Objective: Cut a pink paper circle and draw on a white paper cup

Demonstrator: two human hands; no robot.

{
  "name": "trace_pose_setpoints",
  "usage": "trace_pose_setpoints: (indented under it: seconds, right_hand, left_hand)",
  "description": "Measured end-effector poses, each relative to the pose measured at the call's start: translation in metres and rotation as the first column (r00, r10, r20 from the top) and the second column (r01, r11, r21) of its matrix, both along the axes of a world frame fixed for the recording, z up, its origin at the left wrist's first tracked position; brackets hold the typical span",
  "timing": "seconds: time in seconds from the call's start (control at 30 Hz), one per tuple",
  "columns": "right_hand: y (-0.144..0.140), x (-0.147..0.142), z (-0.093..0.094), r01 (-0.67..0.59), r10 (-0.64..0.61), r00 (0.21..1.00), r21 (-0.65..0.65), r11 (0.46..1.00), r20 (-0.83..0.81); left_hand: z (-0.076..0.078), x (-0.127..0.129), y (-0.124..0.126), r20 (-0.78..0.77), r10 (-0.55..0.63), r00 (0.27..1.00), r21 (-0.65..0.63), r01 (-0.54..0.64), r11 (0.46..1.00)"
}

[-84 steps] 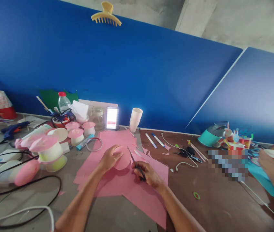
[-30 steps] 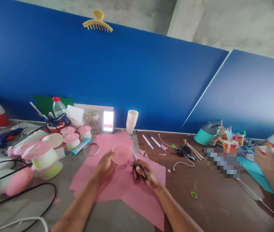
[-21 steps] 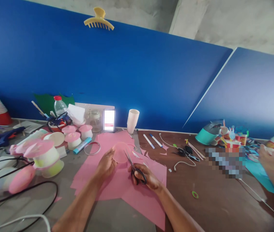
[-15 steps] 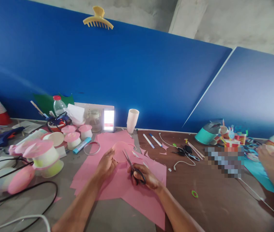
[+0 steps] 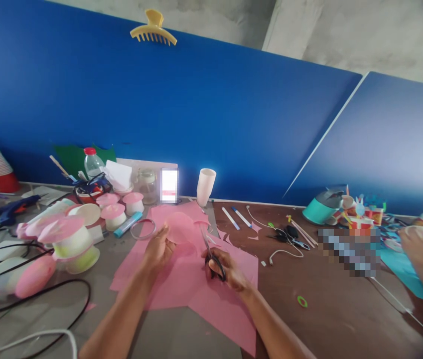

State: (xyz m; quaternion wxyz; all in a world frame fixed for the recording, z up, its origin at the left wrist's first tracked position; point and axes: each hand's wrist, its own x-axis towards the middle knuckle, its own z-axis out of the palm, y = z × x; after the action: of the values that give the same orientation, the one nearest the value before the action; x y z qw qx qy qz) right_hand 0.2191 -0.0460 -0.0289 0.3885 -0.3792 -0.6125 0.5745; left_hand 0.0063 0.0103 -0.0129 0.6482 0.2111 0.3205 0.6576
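The pink paper disc [image 5: 178, 227] sits between my hands, its near left edge pinched between the thumb and fingers of my left hand [image 5: 159, 253]. My right hand [image 5: 228, 268] is closed round the black handles of the scissors [image 5: 207, 245] — blades pointing away from me, just right of the disc. Pink sheets [image 5: 229, 309] lie beneath both hands on the worktop [image 5: 308, 329]. Left of my left fingers are a ring [image 5: 144, 238] and a turquoise packet [image 5: 128, 225]; beyond my right fingers stands a white cup [image 5: 206, 187]. Further off, the lit screen [image 5: 169, 183] is pixelated — unreadable — and print on the red cups [image 5: 359, 223] far right is too small to read.
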Motion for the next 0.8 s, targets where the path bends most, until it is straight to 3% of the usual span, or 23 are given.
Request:
trace_pose_setpoints:
  seconds: [0.07,0.17,0.33,0.43,0.6,0.73,0.8]
  right_hand:
    - [0.003,-0.002,-0.007,0.132,-0.134,0.99,0.04,0.99,0.054]
    - [0.01,-0.004,-0.023,0.315,-0.337,0.932,0.162,0.935,0.131]
    - [0.019,0.003,-0.039,0.528,-0.653,0.716,0.42,0.738,0.248]
    - [0.021,0.009,-0.039,0.512,-0.706,0.631,0.512,0.69,0.322]
    - [0.017,0.006,-0.031,0.385,-0.682,0.609,0.6,0.701,0.405]
    - [0.009,-0.006,-0.026,0.315,-0.626,0.577,0.564,0.763,0.524]
    - [0.006,-0.011,-0.027,0.276,-0.64,0.549,0.606,0.746,0.538]
  left_hand:
    - [0.005,-0.006,0.001,0.024,0.027,0.999,0.015,-0.027,1.0]
    - [0.011,-0.016,0.003,0.064,0.121,0.991,0.031,-0.124,0.992]
    - [0.009,-0.025,0.008,0.021,0.286,0.958,0.042,-0.287,0.957]
    - [0.006,-0.024,0.009,-0.003,0.315,0.949,0.034,-0.315,0.949]
    - [0.013,-0.019,0.004,0.089,0.211,0.974,0.027,-0.214,0.977]
    - [0.014,-0.017,0.003,0.162,0.147,0.976,-0.019,-0.146,0.989]
    - [0.01,-0.016,0.004,0.153,0.122,0.981,-0.015,-0.121,0.992]
